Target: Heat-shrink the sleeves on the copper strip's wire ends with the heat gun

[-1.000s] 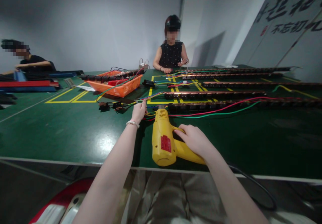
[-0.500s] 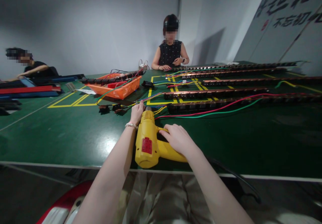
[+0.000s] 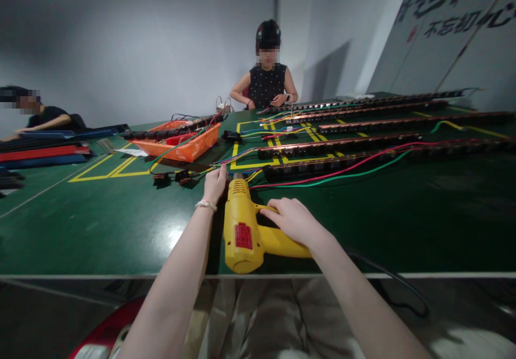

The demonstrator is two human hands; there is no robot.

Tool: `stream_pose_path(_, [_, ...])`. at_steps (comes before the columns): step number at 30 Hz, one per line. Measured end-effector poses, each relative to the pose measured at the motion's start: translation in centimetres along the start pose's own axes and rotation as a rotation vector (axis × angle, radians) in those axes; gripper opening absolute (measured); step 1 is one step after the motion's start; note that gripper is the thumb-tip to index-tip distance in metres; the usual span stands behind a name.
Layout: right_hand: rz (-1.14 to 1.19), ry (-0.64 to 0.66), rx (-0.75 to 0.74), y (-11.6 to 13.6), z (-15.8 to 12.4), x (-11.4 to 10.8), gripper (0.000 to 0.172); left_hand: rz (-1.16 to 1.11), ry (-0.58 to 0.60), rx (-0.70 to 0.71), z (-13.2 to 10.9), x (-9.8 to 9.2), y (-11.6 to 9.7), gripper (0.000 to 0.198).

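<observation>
A yellow heat gun [image 3: 243, 227] lies on its side across the front of the table, its nozzle pointing away from me. My right hand [image 3: 296, 218] is wrapped around its handle near the trigger guard. Just left of the nozzle, my left hand [image 3: 216, 185] is closed at the coloured wires [image 3: 237, 158], with its fingertips partly hidden. Those wires lead toward the dark strips of cells [image 3: 298, 170] on the right. Two small black connectors [image 3: 183, 176] rest on the table left of my left hand.
An orange basket [image 3: 197, 146] holding a dark strip stands at back left. More strips [image 3: 363, 125] lie across the right side, with red and green wires [image 3: 342, 179] trailing. Two people sit across the table. A black cable [image 3: 391, 270] hangs over the front edge [image 3: 121, 277].
The heat gun has shifted slightly right in view and a little away from my left hand. The person opposite has drawn one hand back from the table toward the body.
</observation>
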State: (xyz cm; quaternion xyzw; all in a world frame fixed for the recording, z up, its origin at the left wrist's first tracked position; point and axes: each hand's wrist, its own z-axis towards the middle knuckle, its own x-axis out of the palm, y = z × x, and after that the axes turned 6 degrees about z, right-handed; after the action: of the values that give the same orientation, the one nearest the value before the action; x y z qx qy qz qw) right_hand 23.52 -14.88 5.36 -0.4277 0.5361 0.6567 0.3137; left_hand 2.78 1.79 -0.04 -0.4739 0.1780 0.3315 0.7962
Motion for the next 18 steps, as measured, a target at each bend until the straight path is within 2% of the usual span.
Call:
stream_pose_path(5, [-0.005, -0.024, 0.067, -2.2, -0.8, -0.9, 0.036, 0.019, 0.007, -0.015, -0.2, -0.2, -0.1, 0.056])
stream_pose_path(9, [0.013, -0.021, 0.038, -3.5, -1.3, -1.0, 0.034, 0.066, 0.023, 0.019, -0.3, -0.2, -0.1, 0.049])
stream_pose_path(14, [0.057, 0.048, -0.059, -3.1, -1.8, -1.3, 0.027, -0.022, 0.054, 0.119, 0.1, 0.4, -0.5, 0.034])
stream_pose_path(18, [0.068, 0.110, -0.117, -2.5, -2.2, -1.3, 0.026, -0.091, 0.107, 0.157, 1.2, 0.9, -2.4, 0.028])
